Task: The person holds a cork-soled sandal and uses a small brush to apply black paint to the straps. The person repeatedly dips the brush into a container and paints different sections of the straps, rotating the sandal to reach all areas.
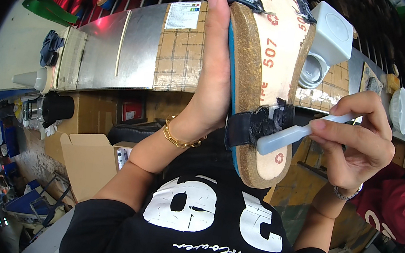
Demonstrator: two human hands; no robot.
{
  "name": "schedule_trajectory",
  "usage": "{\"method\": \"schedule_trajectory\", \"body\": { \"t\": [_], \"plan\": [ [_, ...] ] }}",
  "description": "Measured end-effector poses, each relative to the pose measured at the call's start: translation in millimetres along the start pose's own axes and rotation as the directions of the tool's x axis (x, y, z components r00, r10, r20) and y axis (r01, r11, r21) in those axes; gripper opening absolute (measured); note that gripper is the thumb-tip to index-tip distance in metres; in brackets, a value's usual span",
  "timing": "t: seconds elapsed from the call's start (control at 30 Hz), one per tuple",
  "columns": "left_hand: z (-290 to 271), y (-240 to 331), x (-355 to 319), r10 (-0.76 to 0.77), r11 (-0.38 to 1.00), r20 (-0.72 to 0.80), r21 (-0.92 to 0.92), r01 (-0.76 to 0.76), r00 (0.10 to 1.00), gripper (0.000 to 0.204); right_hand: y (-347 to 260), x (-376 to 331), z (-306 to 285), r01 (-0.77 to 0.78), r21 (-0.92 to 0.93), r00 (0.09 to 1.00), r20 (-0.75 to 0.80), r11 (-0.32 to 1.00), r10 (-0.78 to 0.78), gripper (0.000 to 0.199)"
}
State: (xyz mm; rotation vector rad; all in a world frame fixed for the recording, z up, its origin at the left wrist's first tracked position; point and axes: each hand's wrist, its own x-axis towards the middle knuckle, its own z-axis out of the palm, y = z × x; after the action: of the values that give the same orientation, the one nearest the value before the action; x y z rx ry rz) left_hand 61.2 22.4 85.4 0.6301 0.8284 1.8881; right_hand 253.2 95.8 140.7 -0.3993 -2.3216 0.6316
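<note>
Head view, looking down over my black printed shirt: my left hand (213,82) stands flat and upright, fingers together and stretched, pressed along the edge of a cork-soled sandal with a blue rim and tan paper-covered footbed (264,78), holding it up on its side in front of me. A black fabric strap (253,125) crosses the sole near its lower end, its tip lying on the footbed and shiny.

My right hand (362,141) is closed in a pinch around a pale translucent plastic applicator stick (287,136), thumb and fingers gripping its handle end; the blunt tip touches the footbed just below the black strap.

Just behind the sandal's upper right edge sits a white square-lidded plastic pot (327,40), tipped on its side with its round mouth facing down toward me; I cannot tell what is inside. Farther right, a white ribbed round cap or dish (399,110) rests on the bench (122,41), which is metal-topped and patched with brown tape.

At lower left an open brown cardboard box (84,160) stands on the floor, flaps up, its contents hidden. A person in a dark red shirt (400,206) is at my right.
</note>
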Motion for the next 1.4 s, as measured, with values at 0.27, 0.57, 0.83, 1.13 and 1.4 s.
{"method": "schedule_trajectory", "body": {
  "t": [0.27, 0.57, 0.83, 1.13, 1.4],
  "plan": [
    [-8, 1, -1, 0.148, 0.953, 0.033, 0.262, -0.151, 0.988, 0.077, 2, 7, -6, -0.086, 0.290, 0.995, 0.074, 0.953, 0.067, 0.020],
    [-21, -25, 29, 0.751, 0.651, -0.320, 0.502, -0.569, 0.577, 0.077, -18, -28, 25, -0.224, -0.023, 0.949, -0.234, 0.974, 0.213, 0.035],
    [-54, -23, 1, 0.769, 0.389, 0.010, 0.786, -0.481, 0.639, 0.073, -28, -16, 12, -0.046, -0.232, 0.995, -0.102, 0.972, 0.023, 0.042],
    [-46, -9, 6, 0.671, 0.598, -0.054, 0.629, -0.497, 0.739, 0.067, -14, -17, 18, -0.030, -0.055, 0.998, -0.065, 0.998, 0.027, 0.034],
    [-26, 6, 20, 0.245, 0.946, -0.118, 0.244, -0.211, 0.962, 0.083, -7, -11, 18, 0.034, 0.183, 0.999, -0.027, 0.982, -0.029, 0.025]
  ]
}}
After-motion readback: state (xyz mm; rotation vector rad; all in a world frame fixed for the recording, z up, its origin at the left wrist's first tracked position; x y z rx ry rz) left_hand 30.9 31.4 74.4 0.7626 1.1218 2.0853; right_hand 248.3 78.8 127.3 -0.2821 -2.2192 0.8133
